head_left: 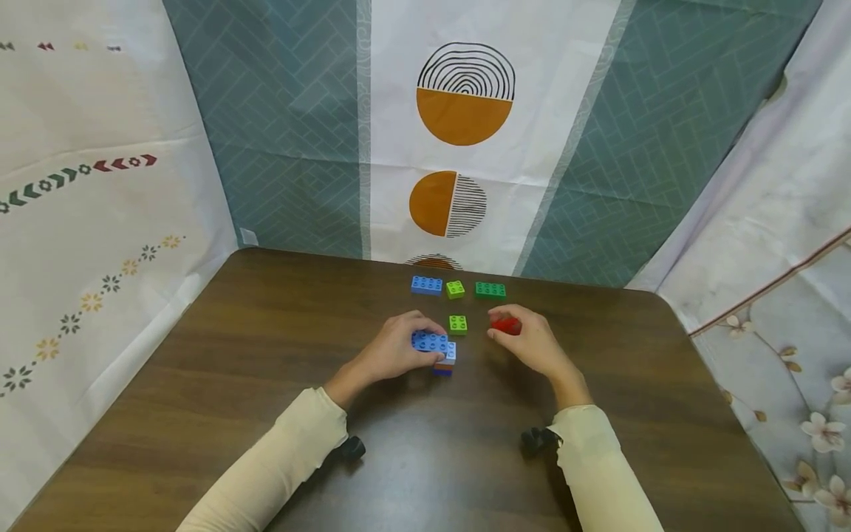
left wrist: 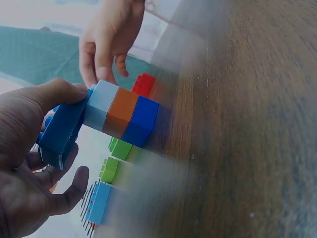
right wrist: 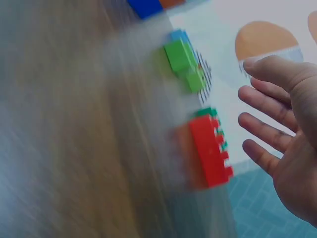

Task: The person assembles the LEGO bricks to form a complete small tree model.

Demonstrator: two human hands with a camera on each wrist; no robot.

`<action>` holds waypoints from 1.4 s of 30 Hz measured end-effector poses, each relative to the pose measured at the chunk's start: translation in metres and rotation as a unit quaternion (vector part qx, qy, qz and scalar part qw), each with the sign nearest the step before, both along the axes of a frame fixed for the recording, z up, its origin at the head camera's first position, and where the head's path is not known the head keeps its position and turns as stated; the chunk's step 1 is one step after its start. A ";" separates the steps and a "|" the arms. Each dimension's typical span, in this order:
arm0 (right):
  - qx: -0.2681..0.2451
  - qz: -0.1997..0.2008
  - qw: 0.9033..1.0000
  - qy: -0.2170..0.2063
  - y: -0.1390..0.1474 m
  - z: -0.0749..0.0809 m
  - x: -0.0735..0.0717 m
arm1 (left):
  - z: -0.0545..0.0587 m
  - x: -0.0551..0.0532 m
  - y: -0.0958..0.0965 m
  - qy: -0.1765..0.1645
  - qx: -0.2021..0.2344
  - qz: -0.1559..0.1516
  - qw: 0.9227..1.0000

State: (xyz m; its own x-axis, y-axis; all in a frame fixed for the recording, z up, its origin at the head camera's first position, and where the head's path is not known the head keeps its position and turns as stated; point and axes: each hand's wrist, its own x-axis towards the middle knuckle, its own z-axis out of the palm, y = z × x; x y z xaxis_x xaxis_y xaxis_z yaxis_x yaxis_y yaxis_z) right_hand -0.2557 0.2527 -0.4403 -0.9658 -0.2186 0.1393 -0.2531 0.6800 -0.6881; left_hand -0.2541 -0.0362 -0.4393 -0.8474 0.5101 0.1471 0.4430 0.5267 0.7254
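Observation:
My left hand (head_left: 397, 349) grips a blue brick (left wrist: 62, 134), thumb on one side and fingers round the other. That brick sits across the top of a stack and juts out to the left. Below it come a pale blue brick (left wrist: 100, 105), an orange brick (left wrist: 121, 113) and a dark blue brick (left wrist: 141, 121) at the bottom. Over a red brick (right wrist: 210, 151) on the table hovers my right hand (head_left: 537, 346), its fingers spread and apart from the brick in the right wrist view. From the head, this hand partly hides the red brick.
A lime green brick (head_left: 458, 324) lies between the hands. Behind it, in a row near the far table edge, are another blue brick (head_left: 426, 285), a second lime brick (head_left: 455, 289) and a dark green brick (head_left: 490, 290). Patterned cloths (head_left: 292, 133) hang round the wooden table (head_left: 425, 473).

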 end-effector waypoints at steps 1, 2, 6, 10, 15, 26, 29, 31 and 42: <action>0.001 -0.004 1.000 0.001 0.005 0.000 -0.003 | 0.000 0.000 0.001 0.000 0.001 -0.001 1.000; 0.004 -0.008 1.000 0.001 0.009 -0.001 -0.007 | 0.000 0.000 0.001 0.001 0.001 -0.002 1.000; 0.008 -0.016 1.000 -0.016 0.023 -0.006 -0.019 | -0.001 -0.001 0.001 0.004 0.006 -0.007 1.000; 0.018 -0.015 0.999 -0.049 0.029 -0.013 -0.028 | -0.002 0.000 0.000 0.006 0.007 -0.003 1.000; 0.034 -0.005 0.997 -0.069 0.033 -0.021 -0.032 | -0.002 -0.001 0.000 0.009 0.005 -0.004 1.000; 0.049 -0.002 0.998 -0.048 0.032 -0.025 -0.033 | -0.002 -0.001 -0.001 0.013 0.003 -0.001 1.000; 0.047 -0.004 0.998 -0.046 0.031 -0.026 -0.032 | -0.003 0.000 -0.002 0.009 0.004 -0.002 1.000; 0.046 -0.006 0.998 -0.048 0.031 -0.027 -0.031 | -0.003 0.000 -0.002 0.006 0.006 -0.002 1.000; 0.043 -0.013 0.998 -0.045 0.026 -0.015 -0.016 | -0.002 0.000 -0.001 0.003 0.005 -0.004 1.000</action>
